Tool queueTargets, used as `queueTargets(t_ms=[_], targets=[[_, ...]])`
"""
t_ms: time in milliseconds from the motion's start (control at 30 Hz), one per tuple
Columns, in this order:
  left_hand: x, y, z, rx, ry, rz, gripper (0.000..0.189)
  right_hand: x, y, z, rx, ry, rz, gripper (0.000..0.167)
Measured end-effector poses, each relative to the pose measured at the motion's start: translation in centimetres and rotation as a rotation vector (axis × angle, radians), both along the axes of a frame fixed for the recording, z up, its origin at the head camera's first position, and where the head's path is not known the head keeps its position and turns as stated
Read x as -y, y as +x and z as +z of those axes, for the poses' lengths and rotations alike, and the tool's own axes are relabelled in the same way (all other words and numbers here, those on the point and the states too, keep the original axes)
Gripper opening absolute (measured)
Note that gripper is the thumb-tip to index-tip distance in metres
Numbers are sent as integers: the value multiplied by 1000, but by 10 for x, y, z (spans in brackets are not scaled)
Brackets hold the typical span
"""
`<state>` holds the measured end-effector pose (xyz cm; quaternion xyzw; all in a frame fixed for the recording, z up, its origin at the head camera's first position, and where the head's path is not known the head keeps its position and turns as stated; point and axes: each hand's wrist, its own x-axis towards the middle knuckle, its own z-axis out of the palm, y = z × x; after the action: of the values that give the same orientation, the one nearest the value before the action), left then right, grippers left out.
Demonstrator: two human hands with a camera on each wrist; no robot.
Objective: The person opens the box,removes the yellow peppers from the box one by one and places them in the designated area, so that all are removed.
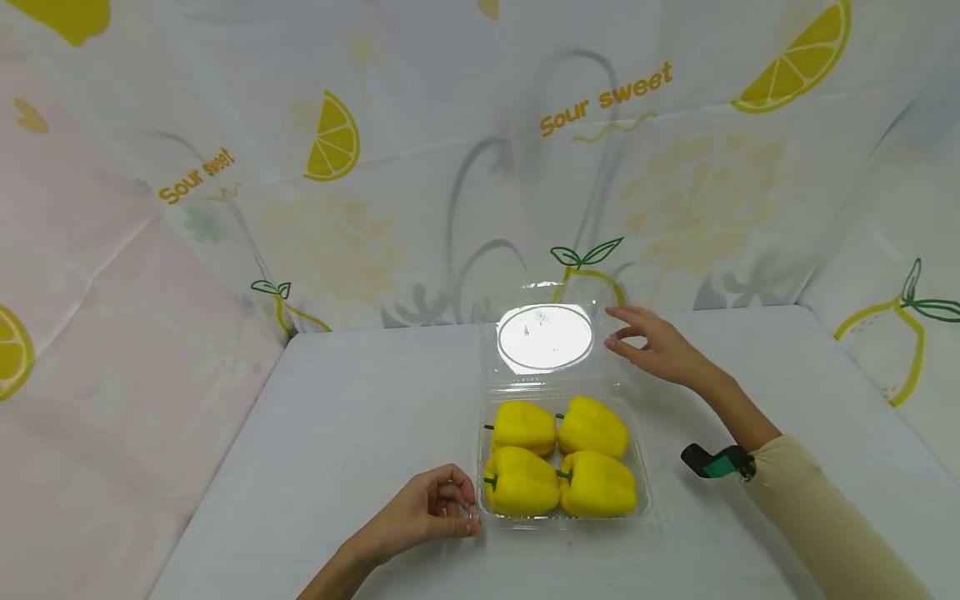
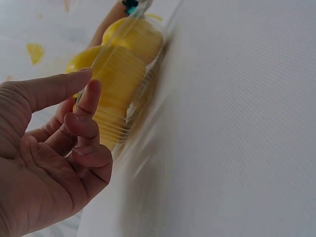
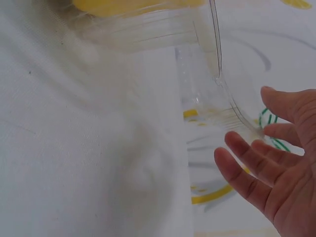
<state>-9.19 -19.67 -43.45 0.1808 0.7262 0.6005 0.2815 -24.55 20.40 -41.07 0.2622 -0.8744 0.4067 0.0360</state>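
A clear plastic clamshell box (image 1: 647, 492) lies on the table with its lid (image 1: 545, 337) raised at the back. Several yellow bell peppers (image 1: 522, 482) with green stems fill its base in two rows. At the box's near left corner, my left hand (image 1: 435, 510) pinches the rim between thumb and index finger, its other fingers curled below; the left wrist view shows the rim running between the fingertips. My right hand (image 1: 654, 346) is beside the lid's right edge, fingers spread. In the right wrist view, the fingertips (image 3: 238, 140) are close to the transparent lid edge.
A white cloth covers the table (image 1: 360, 408). Behind it hangs a fabric backdrop (image 1: 420, 250) printed with lemons and "Sour sweet". A black and green strap piece (image 1: 716, 462) sticks out from my right wrist by the beige sleeve (image 1: 825, 517).
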Motion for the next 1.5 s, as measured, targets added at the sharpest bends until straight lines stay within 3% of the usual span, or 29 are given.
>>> queueTargets(t_ms=[467, 1500], targets=[[1, 3, 0, 5, 28, -22, 34, -1, 4, -2, 137, -4, 19, 54], [1, 3, 2, 1, 36, -33, 33, -2, -2, -21, 270, 32, 15, 57]])
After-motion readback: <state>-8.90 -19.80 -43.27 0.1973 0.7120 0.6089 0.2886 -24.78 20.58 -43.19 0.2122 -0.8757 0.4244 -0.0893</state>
